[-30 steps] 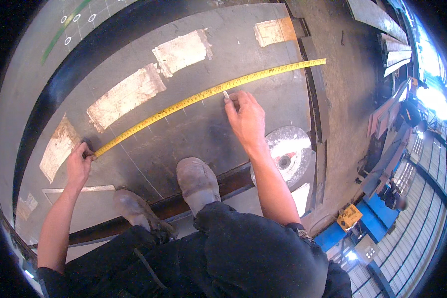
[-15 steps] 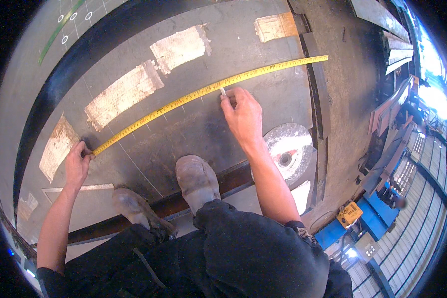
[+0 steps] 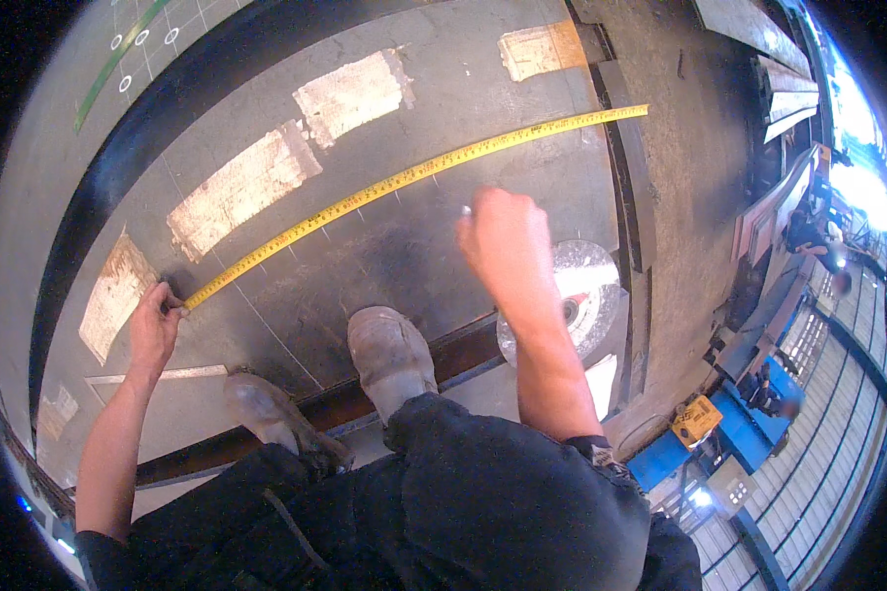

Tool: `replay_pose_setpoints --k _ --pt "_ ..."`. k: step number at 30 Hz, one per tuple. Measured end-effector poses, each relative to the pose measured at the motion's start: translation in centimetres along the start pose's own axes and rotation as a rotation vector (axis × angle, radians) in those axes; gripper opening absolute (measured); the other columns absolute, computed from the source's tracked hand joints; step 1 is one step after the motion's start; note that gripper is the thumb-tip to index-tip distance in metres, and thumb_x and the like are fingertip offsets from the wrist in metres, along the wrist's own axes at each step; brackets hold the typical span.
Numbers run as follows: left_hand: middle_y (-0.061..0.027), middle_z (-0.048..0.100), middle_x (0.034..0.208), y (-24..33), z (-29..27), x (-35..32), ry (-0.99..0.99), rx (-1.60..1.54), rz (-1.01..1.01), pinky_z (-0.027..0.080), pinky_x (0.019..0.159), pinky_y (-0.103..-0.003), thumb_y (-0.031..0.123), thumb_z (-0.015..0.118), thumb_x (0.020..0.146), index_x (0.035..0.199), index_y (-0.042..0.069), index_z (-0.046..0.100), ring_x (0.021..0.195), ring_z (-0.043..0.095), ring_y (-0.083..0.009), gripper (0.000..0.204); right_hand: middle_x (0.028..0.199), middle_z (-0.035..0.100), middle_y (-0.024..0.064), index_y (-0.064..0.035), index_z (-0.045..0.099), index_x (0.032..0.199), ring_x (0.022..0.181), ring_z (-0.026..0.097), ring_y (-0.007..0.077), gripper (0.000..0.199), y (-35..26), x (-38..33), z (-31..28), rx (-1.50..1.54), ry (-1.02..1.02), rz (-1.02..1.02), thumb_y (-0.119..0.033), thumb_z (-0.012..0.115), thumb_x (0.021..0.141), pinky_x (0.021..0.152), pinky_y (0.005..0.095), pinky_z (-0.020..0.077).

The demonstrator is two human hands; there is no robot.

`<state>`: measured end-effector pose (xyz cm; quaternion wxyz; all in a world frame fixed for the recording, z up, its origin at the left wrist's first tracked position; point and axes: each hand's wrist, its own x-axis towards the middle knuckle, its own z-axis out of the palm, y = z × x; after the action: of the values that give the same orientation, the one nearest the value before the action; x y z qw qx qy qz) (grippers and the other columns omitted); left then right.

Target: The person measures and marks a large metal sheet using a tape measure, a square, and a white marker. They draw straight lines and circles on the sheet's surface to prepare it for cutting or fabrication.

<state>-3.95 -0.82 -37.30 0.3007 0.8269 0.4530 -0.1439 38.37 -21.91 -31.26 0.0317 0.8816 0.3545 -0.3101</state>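
Note:
A yellow measuring tape stretches across a grey steel plate, its right end reaching past the plate's edge. At the left end of the tape, my left hand pinches it down against the plate. My right hand is closed around a short white stick of chalk, whose tip shows beside the thumb. This hand is below the tape and apart from it; whether it touches the plate I cannot tell. Several short white marks sit along the tape's near edge, and one long thin line runs toward my boots.
A round disc with a centre hole lies by my right forearm. Worn pale labels stick to the plate beyond the tape. My boots stand at its near side. A yellow box, blue benches and other people are far right.
My right hand has drawn back from the tape, toward me and to the right, with the chalk. A short white mark shows where it was. My left hand stays put.

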Motion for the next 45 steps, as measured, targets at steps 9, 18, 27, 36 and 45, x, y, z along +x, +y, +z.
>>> replay_pose_setpoints --k 9,18,27,36,45 --pt "-0.0137 0.056 0.082 1.3 -0.5 0.7 -0.028 -0.013 -0.041 0.047 0.069 -0.04 -0.001 0.07 0.071 0.082 -0.002 0.053 0.077 0.06 -0.0306 0.02 0.096 0.065 0.0243 0.0016 0.06 0.095 0.088 0.065 0.0439 0.021 4.2 0.8 1.5 0.082 0.116 0.013 -0.017 0.063 0.085 0.078 0.0505 0.0532" --pt "-0.013 0.055 0.08 1.1 -0.2 0.5 0.016 -0.033 -0.008 0.047 0.068 -0.038 -0.005 0.067 0.071 0.08 -0.002 0.052 0.074 0.061 -0.0286 0.018 0.091 0.063 0.019 -0.001 0.062 0.094 0.081 0.063 0.0394 0.018 5.6 3.3 4.8 0.388 0.403 -0.089 -0.018 0.062 0.087 0.073 0.0472 0.0495" --pt "-0.0127 0.054 0.079 0.9 -0.2 0.4 0.011 0.013 -0.005 0.047 0.068 -0.038 -0.006 0.066 0.071 0.081 -0.002 0.05 0.073 0.061 -0.0277 0.02 0.09 0.063 0.0193 -0.0017 0.061 0.094 0.083 0.062 0.0412 0.019 5.4 3.5 4.8 0.422 0.393 -0.086 -0.02 0.062 0.089 0.073 0.0486 0.0491" --pt "-0.0126 0.054 0.08 1.7 -0.4 0.5 0.001 0.07 -0.033 0.046 0.067 -0.039 -0.005 0.068 0.07 0.08 -0.001 0.05 0.073 0.06 -0.0281 0.021 0.089 0.063 0.0194 -0.0014 0.062 0.093 0.084 0.062 0.0411 0.019 5.5 3.6 5.0 0.456 0.397 -0.077 -0.02 0.062 0.088 0.074 0.0485 0.049" --pt "-0.0126 0.055 0.08 1.8 -0.6 0.7 -0.016 0.048 -0.024 0.047 0.068 -0.038 -0.004 0.068 0.071 0.081 -0.001 0.051 0.074 0.061 -0.0289 0.02 0.084 0.064 0.0177 -0.001 0.066 0.091 0.077 0.064 0.0365 0.017 5.3 3.9 5.7 0.357 0.503 -0.113 -0.017 0.065 0.085 0.072 0.0441 0.0506"
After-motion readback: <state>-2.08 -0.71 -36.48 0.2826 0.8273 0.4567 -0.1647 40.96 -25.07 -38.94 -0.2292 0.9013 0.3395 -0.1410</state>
